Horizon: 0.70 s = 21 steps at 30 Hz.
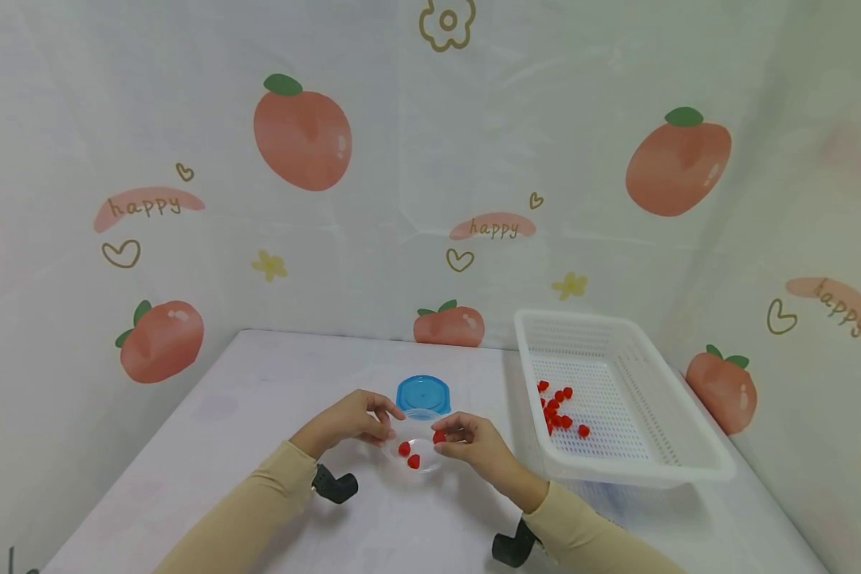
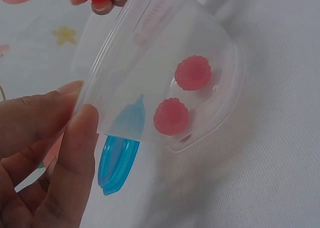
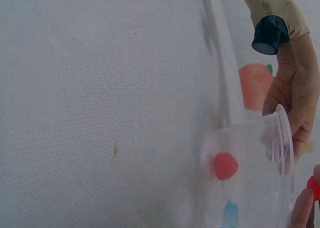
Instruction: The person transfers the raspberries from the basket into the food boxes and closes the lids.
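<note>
A clear plastic container stands on the white-covered table. My left hand pinches its rim between thumb and fingers, shown close in the left wrist view. Two red raspberries lie on the container's bottom, seen through its wall. My right hand pinches another red raspberry at the container's right rim. In the right wrist view only the fingertips of that hand show, by the open top. Just behind the container lies a blue lid.
To the right stands a white perforated plastic basket, with several more red raspberries gathered toward its left side. A white curtain printed with fruit hangs behind the table. Each wrist wears a black camera.
</note>
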Available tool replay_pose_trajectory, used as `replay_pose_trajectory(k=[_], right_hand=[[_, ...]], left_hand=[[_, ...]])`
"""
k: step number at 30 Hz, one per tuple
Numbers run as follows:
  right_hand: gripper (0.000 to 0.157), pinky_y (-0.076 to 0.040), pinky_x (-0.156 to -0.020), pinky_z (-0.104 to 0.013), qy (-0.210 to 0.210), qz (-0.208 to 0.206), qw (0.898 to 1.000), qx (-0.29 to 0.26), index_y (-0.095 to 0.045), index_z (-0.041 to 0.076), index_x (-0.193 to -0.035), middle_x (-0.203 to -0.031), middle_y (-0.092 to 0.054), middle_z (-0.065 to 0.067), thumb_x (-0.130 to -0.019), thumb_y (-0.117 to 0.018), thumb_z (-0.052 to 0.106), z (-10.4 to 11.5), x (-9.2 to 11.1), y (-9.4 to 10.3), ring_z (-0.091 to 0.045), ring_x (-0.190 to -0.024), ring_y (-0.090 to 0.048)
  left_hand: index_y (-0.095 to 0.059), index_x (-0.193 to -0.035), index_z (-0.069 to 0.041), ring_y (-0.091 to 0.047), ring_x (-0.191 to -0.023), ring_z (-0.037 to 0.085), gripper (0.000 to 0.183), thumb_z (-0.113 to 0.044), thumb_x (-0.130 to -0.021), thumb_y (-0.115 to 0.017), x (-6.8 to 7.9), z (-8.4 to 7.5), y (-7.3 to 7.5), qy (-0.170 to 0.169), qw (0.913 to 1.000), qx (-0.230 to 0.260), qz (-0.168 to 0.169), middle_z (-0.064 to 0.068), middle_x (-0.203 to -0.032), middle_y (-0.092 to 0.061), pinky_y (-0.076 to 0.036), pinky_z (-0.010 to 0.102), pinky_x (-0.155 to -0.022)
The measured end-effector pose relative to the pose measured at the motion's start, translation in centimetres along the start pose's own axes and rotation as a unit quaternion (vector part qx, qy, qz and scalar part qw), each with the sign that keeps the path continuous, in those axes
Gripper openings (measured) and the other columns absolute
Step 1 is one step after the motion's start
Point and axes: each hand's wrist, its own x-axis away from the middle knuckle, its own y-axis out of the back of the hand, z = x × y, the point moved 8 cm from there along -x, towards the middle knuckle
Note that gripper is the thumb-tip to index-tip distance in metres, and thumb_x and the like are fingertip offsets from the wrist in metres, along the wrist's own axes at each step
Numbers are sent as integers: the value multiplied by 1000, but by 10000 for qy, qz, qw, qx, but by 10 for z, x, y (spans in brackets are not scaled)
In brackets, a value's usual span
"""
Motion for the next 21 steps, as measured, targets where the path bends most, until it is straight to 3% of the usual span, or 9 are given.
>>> replay_pose_trajectory(k=[9, 16, 21], right_hand=[[32, -57, -78, -24, -67, -2, 10000, -40, -63, -4, -115, -106, -67, -13, -87, -71, 10, 2, 0, 0, -15, -88, -61], [32, -57, -81, -25, 22, 54, 9999, -118, -61, -7, -116, -113, -63, -26, -88, -68, 6, 1, 1, -1, -16, -90, -65], [31, -57, -81, -25, -20, 37, 9999, -122, -61, -6, -116, -115, -62, -26, -88, -68, 5, -1, -1, 0, -16, -91, -64]], left_hand=[[-70, -110, -3, -59, -65, 15, 28, -5, -83, -74, 0, 0, 0, -8, 10000, 34, 13, 7, -83, -57, -59, 27, -67], [-70, -110, -2, -60, -65, 15, 28, -5, -83, -74, 1, -1, 0, -32, 10000, 14, 0, 7, -83, -58, -59, 27, -67], [-70, -110, -3, -60, -65, 15, 28, -5, -83, -74, 1, 0, 0, -19, 10000, 5, 3, 7, -83, -58, -59, 28, -68]])
